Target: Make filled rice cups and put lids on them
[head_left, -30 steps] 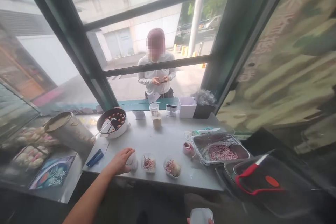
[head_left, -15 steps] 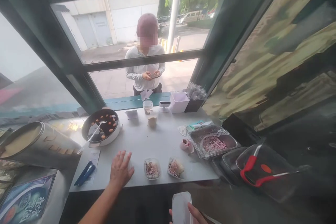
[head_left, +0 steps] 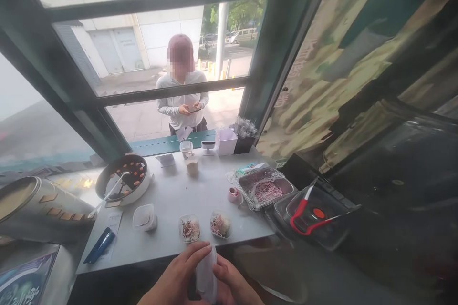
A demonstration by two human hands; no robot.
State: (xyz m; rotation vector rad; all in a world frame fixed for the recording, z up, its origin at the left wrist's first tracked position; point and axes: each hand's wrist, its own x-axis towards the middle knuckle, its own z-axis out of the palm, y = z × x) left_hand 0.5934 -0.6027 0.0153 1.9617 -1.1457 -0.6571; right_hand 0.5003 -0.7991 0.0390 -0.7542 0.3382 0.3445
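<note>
Both your left hand [head_left: 181, 274] and right hand [head_left: 232, 286] are clamped on the clear lid [head_left: 206, 279] below the bench [head_left: 171, 243] edge, so a slack grip could drop it short of the two filled cups [head_left: 190, 228].

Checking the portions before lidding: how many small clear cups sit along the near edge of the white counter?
3: an unfilled cup at left, a filled cup in the middle, another filled cup right of it. Both hands, left hand and right hand, hold a clear lid below.
</note>
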